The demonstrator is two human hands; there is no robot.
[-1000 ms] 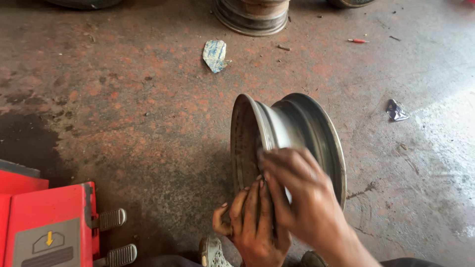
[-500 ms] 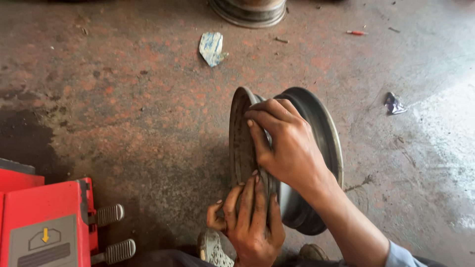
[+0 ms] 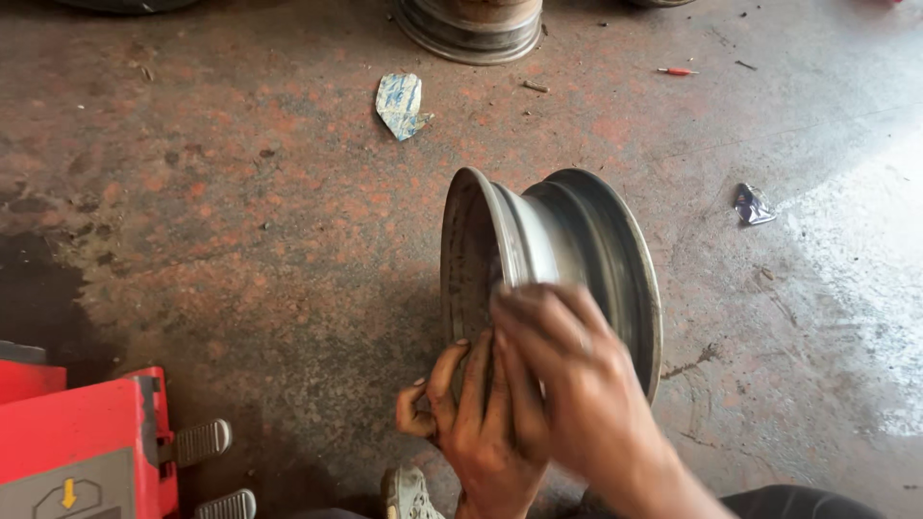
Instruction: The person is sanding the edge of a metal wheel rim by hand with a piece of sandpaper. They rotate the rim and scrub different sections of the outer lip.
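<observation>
Two hands on one bare steel wheel rim [image 3: 553,279], standing on edge on the stained concrete floor [image 3: 240,192] | left hand [image 3: 476,428] grip clasps the near rim edge | right hand [image 3: 572,384] blurred, grip unclear | progress: tyre already off | change: right hand has dropped from rim top toward the left.

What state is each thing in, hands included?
Silver steel wheel rim: upright on edge, no tyre, dirty.
Left hand: gripping the rim's near edge.
Right hand: laid over the rim barrel, blurred.
Blue-white paper scrap: flat on the floor, torn.
Red machine's foot pedals: not pressed.
Second metal rim: lying flat.
</observation>
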